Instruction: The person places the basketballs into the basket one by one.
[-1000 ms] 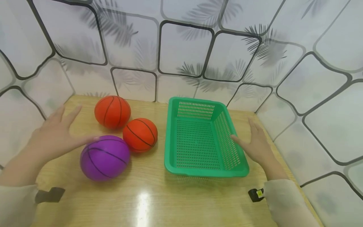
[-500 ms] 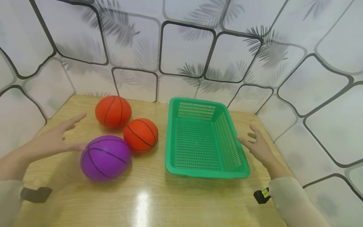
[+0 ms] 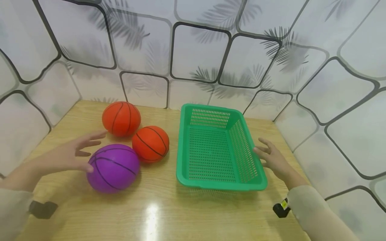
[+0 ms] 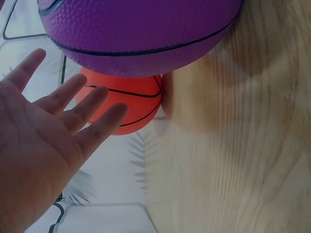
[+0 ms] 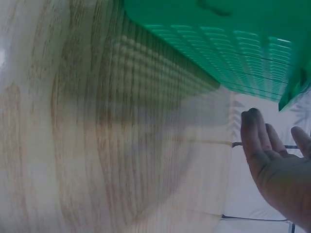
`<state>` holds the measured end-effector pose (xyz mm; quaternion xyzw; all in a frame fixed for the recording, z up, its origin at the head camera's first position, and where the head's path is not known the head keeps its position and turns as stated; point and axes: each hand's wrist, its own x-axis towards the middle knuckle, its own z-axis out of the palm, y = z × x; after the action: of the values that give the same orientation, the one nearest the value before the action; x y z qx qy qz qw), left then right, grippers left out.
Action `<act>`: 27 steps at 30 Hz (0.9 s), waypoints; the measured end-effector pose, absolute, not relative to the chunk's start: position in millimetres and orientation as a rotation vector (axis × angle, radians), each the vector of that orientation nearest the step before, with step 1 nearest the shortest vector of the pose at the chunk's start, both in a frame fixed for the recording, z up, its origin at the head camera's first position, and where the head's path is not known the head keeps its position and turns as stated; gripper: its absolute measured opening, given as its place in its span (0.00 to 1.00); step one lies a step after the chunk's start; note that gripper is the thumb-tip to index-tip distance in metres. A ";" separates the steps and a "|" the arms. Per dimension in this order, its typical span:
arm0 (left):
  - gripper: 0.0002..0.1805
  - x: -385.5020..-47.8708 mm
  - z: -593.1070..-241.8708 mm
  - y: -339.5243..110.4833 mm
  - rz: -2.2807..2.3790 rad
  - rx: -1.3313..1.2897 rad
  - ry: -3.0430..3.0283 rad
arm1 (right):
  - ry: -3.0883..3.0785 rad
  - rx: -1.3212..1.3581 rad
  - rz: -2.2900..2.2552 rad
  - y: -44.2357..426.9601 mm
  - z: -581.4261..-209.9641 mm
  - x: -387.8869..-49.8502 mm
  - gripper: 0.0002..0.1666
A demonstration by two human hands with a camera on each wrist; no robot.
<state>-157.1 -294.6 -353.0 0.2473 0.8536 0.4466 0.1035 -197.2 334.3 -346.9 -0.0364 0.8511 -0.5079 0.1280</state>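
Observation:
My left hand (image 3: 70, 155), fingers spread, is at the left side of a purple ball (image 3: 114, 169) with black seams. In the left wrist view a gap shows between those fingers (image 4: 95, 104) and the purple ball (image 4: 146, 31). Behind it sit a larger-looking orange-red basketball (image 3: 121, 118) and another orange-red basketball (image 3: 150, 144). My right hand (image 3: 275, 162), fingers slightly bent, is beside the right wall of a green plastic basket (image 3: 221, 185). Its thumb overlaps the rim in the head view; whether it touches cannot be told. Neither hand holds anything.
The three balls and the basket stand on a light wooden table (image 3: 120, 214). Patterned wall covering (image 3: 199, 50) encloses the table at the back and both sides. A small black device (image 3: 281, 209) is strapped at the right cuff, and another dark one (image 3: 43, 210) at the left.
My left hand has drawn back, then moved right toward the purple ball, its fingers dropping lower. My right hand's fingers have bent and lowered beside the basket. Balls and basket have stayed put.

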 end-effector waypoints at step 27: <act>0.55 -152.1 -367.0 -279.1 1.302 0.808 2.557 | 2.405 -0.006 -1.611 327.7 -350.7 -201.6 0.40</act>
<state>-152.1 -279.1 -367.0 0.2700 0.8551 0.4353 0.0803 -201.6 327.7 -350.7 -0.0019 0.8245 -0.5523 0.1234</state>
